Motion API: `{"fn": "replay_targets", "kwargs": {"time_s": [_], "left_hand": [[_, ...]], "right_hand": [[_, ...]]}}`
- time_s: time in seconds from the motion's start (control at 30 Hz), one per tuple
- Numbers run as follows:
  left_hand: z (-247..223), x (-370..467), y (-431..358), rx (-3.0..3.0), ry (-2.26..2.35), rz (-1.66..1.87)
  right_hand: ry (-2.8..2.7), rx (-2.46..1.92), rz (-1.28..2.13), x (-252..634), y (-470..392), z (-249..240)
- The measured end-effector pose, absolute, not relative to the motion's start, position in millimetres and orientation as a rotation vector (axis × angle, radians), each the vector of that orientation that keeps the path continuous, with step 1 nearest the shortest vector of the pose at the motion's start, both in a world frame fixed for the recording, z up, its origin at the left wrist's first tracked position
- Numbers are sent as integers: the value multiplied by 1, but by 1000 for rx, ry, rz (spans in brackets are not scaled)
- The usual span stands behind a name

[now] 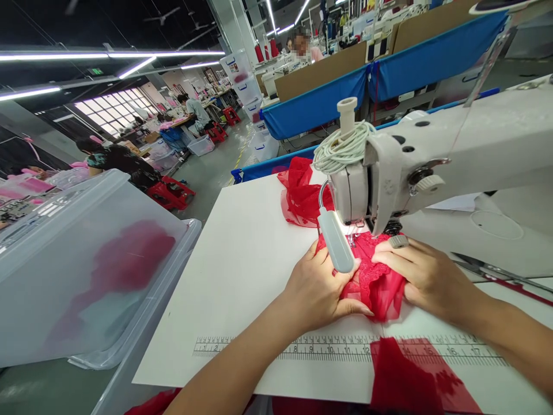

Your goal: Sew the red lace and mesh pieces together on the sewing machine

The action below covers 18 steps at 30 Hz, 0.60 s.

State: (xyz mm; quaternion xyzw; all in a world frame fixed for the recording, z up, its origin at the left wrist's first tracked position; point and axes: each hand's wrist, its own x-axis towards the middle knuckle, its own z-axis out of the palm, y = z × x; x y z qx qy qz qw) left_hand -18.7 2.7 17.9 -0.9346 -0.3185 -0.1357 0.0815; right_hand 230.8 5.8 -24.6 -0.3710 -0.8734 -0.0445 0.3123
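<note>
A bunched piece of red lace fabric (370, 276) lies under the needle area of a white sewing machine (436, 155). My left hand (317, 291) rests on its left side, the thumb stretched along the near edge and some fabric caught between thumb and fingers. On the right side, my right hand (425, 279) has its fingers bent over the lace, gripping it close to the presser foot. A small grey lamp (339, 242) on a bent neck lights the spot and hides part of my left fingers. More red sheer fabric (302, 193) lies behind the needle.
Dark scissors (501, 274) lie right of my right forearm. A printed ruler (319, 348) crosses the white table (194, 276), with a red cloth piece (406, 374) over its near edge. A translucent bin (78, 271) stands left. Other people sit at work farther back.
</note>
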Motion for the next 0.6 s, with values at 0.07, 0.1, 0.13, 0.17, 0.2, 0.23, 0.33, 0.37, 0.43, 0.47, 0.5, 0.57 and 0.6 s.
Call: {"fn": "replay_targets", "kwargs": {"time_s": [0.07,0.1,0.13,0.17,0.2,0.23,0.33,0.37,0.43,0.47,0.5,0.57,0.6], "left_hand": [[16,-18,3,-2788,-954,-411],[15,-18,3,-2783,-956,-424],[15,-18,3,-2776,-955,-446],[14,-17,3,-2766,-952,-475],[14,-17,3,-2754,-949,-506],[14,-16,3,-2743,-946,-534],[14,-15,4,-2716,-935,-599],[14,-14,5,-2709,-930,-618],[13,-14,6,-2695,-926,-637],[13,-14,7,-2689,-928,-632],[12,-15,7,-2688,-930,-617],[11,-15,7,-2689,-941,-572],[10,-15,6,-2694,-955,-542]], "right_hand": [[-2293,-998,-101,232,6,-27],[-2285,-1007,-92,232,6,-29],[-2281,-1011,-87,233,7,-30],[-2277,-1008,-86,233,7,-31],[-2272,-1002,-91,233,7,-32],[-2267,-997,-100,233,8,-32],[-2263,-987,-120,233,8,-31],[-2263,-991,-121,233,8,-31],[-2265,-1010,-114,234,8,-32],[-2267,-1022,-107,234,8,-32],[-2271,-1036,-99,234,8,-33],[-2277,-1063,-92,234,9,-33],[-2278,-1071,-97,233,9,-32]]}}
